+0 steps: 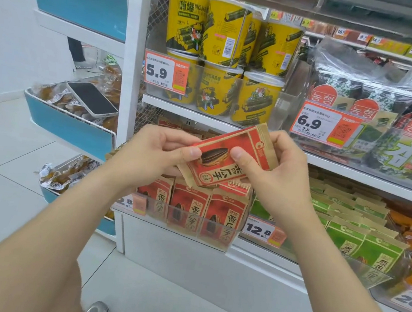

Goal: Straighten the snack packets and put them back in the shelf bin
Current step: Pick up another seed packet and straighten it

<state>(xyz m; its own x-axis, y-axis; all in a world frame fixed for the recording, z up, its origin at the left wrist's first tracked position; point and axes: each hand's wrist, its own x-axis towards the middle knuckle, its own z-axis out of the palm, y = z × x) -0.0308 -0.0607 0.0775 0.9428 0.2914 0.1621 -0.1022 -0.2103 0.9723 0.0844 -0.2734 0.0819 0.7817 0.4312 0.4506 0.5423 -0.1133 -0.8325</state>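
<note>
Above the shelf bin (215, 244), already fronted by upright packets (188, 209), a tilted red snack packet (228, 155), perhaps with others beneath, is being pinched between left hand (154, 150) and right hand (278, 164), not yet returned.

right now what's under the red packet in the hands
A second red packet peeks out beneath the held packet; below stand upright red packets in the clear bin. Most of the second is covered.

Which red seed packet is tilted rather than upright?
The red-and-brown paper packet pinched between left hand and right hand; the others stand upright in the clear plastic bin.
</note>
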